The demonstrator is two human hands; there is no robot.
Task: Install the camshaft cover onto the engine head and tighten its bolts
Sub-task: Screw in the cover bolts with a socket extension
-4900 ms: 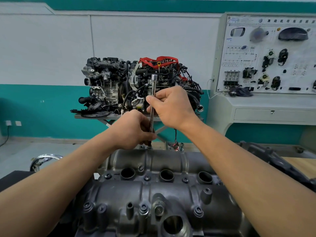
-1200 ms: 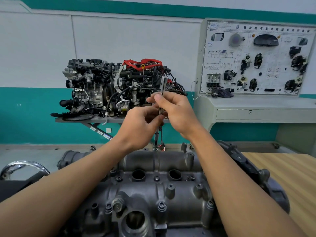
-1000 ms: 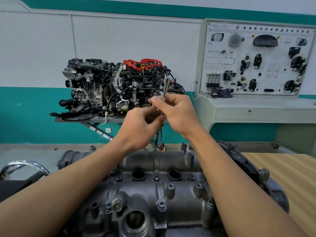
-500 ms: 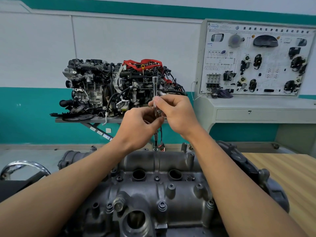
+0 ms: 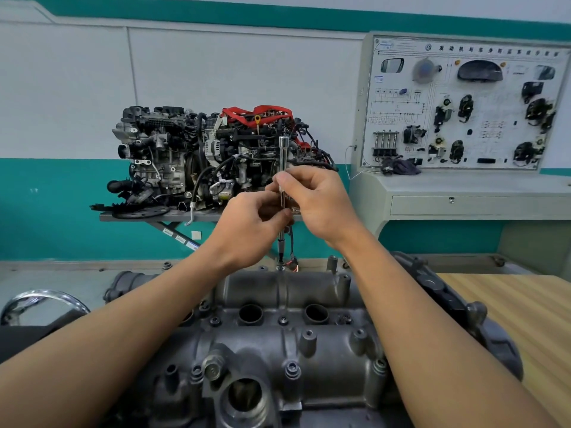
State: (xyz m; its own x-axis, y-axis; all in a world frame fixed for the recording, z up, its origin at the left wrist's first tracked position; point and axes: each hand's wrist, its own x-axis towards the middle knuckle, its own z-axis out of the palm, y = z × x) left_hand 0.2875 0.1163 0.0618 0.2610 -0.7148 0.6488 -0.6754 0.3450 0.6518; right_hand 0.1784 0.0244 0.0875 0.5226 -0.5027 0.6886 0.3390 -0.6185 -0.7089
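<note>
The grey camshaft cover [image 5: 278, 344] lies on the engine head in front of me, with several bolts [image 5: 292, 368] seated in its bosses. A slim chrome extension bar [image 5: 283, 149] stands upright, its lower tip on a bolt [image 5: 280, 267] at the cover's far edge. My left hand [image 5: 253, 223] pinches the bar's lower part between curled fingers and thumb. My right hand [image 5: 318, 202] pinches the bar just above the left one. The bar's middle is hidden by my fingers.
A complete engine [image 5: 210, 156] with red parts sits on a stand behind. A training panel [image 5: 463, 109] on a grey cabinet stands at the right. A wooden tabletop [image 5: 525, 319] lies to the right of the engine. A chrome ring [image 5: 40, 299] shows at the left.
Since 4.9 s ago the bar sits on another bolt further right along the cover's far edge. In the last second its top swung left from a rightward lean to upright, between my pinching fingers.
</note>
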